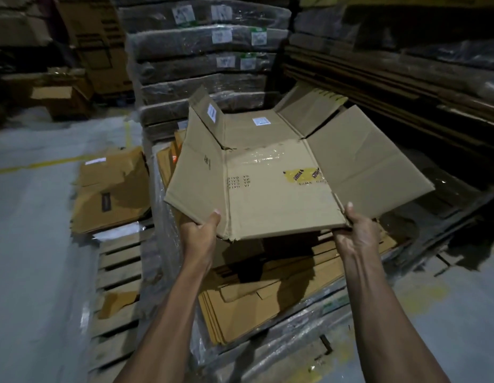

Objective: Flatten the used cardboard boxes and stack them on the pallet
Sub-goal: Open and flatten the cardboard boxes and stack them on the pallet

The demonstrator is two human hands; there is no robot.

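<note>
We grip the flattened brown cardboard box by its near edge, left hand and right hand, above the layered stack of flat boxes beneath our hands on the slatted wooden pallet; laying it down looks next.

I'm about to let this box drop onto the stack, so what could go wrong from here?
1. The flattened box is held only at its near edge by the left hand and right hand; its flaps splay upward, so it may land crooked or spring open.
2. The cardboard stack below looks uneven and could slide.
3. Loose plastic wrap drapes the pallet edge, a possible snag.
</note>
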